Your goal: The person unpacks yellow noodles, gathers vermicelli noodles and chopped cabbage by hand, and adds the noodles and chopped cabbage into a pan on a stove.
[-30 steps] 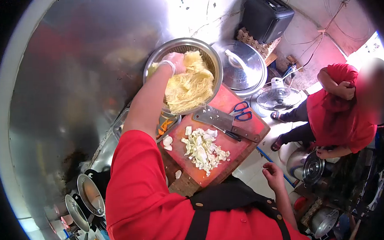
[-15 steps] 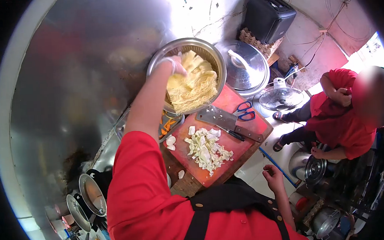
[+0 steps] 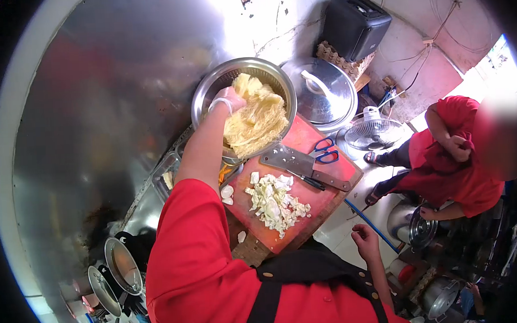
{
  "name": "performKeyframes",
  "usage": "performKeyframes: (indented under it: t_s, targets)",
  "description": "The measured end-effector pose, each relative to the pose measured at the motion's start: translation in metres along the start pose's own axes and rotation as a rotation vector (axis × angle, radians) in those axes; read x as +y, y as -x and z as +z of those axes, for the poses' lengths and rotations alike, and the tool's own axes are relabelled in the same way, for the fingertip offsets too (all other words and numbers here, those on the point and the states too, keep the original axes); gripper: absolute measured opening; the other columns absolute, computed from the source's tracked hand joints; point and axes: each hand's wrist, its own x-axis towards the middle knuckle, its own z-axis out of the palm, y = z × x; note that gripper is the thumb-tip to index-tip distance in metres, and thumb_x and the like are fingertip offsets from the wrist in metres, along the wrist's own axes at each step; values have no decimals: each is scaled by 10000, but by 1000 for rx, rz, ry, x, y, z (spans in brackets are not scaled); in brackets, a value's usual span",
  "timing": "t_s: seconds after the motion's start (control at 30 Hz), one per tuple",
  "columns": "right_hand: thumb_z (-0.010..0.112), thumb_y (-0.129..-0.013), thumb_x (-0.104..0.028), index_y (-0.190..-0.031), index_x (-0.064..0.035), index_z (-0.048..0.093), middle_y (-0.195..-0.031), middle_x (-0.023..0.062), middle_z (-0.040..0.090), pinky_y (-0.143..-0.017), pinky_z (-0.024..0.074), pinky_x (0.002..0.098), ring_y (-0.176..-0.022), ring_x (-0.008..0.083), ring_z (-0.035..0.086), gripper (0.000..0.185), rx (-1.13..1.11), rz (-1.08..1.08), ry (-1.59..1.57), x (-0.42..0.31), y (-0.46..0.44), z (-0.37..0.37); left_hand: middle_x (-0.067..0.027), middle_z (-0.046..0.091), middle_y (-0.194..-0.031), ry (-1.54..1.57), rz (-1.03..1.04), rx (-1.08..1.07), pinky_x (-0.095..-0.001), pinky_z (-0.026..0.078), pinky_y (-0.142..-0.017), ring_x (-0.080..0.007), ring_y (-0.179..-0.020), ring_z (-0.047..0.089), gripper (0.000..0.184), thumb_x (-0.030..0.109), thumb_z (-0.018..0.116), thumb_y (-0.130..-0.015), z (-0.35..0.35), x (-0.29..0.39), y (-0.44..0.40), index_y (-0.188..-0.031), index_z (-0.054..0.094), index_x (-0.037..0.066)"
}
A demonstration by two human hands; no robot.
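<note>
My left hand (image 3: 230, 99), in a clear glove, is inside the steel colander bowl (image 3: 198, 103), its fingers closed on a mass of yellow noodle-like strands (image 3: 257, 124) and partly hidden by it. My right hand (image 3: 366, 239) hangs in the air right of the board, fingers loosely curled and apart, with nothing visible in it. On the red cutting board (image 3: 247, 222) lies a pile of chopped pale cabbage (image 3: 275, 204). Above the pile are a cleaver (image 3: 296, 163), a black-handled tool (image 3: 312, 182) and blue-handled scissors (image 3: 326, 151).
A large lidded pot (image 3: 325, 101) stands beside the bowl, with a black appliance (image 3: 356, 27) behind. A fan (image 3: 374, 132) and a person in red (image 3: 463, 152) are at right. Pans (image 3: 123, 265) sit at lower left. An orange-filled container (image 3: 224, 173) is partly under my arm.
My left hand has moved within the bowl, lifting briefly and then lowering back onto the strands, which look more bunched. My right hand stays nearly still. The other person has leaned slightly.
</note>
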Motion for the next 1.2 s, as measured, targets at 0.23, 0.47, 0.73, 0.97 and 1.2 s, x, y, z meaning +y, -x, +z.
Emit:
performKeyframes:
  t_s: [0.23, 0.47, 0.73, 0.97, 1.2]
  targets:
    - [656, -824, -68, -1026, 3, 611, -895, 56, 649, -703, 490, 270, -753, 119, 590, 218, 31, 42, -6, 13, 13, -13, -154, 638, -879, 111, 136, 97, -348, 497, -764, -237, -787, 598, 374, 212, 684, -690, -81, 16, 34, -961, 635, -41]
    - [652, -824, -54, -1013, 0, 613, -894, 40, 647, -706, 489, 269, -765, 117, 594, 200, 46, 18, 28, 8, 13, -6, -95, 644, -830, 195, 266, 164, -330, 485, -691, -193, -709, 578, 387, 160, 690, -656, -132, 11, 46, -996, 629, -15]
    - [660, -823, -75, -1025, 3, 604, -910, 64, 653, -712, 496, 286, -786, 141, 615, 224, 26, 23, 27, 16, 14, -6, -44, 639, -820, 455, 416, 91, -301, 459, -580, -133, -684, 562, 354, 137, 704, -675, -178, -7, 31, -1004, 643, 25]
    - [662, -821, -84, -1027, 2, 609, -933, 74, 652, -711, 499, 287, -798, 151, 625, 230, -13, -37, 73, -2, 11, 6, -149, 656, -965, -5, 193, -47, -332, 503, -764, -212, -873, 623, 537, 188, 728, -620, -100, 18, 27, -1110, 611, 3]
    - [677, -803, -111, -1046, -7, 620, -959, 99, 660, -734, 510, 305, -834, 184, 643, 270, -22, 40, 88, 1, 22, 8, -183, 486, -1330, -226, 270, 77, -380, 350, -1073, -345, -1243, 458, 1100, 357, 871, -518, 3, -1, 11, -1430, 316, 88]
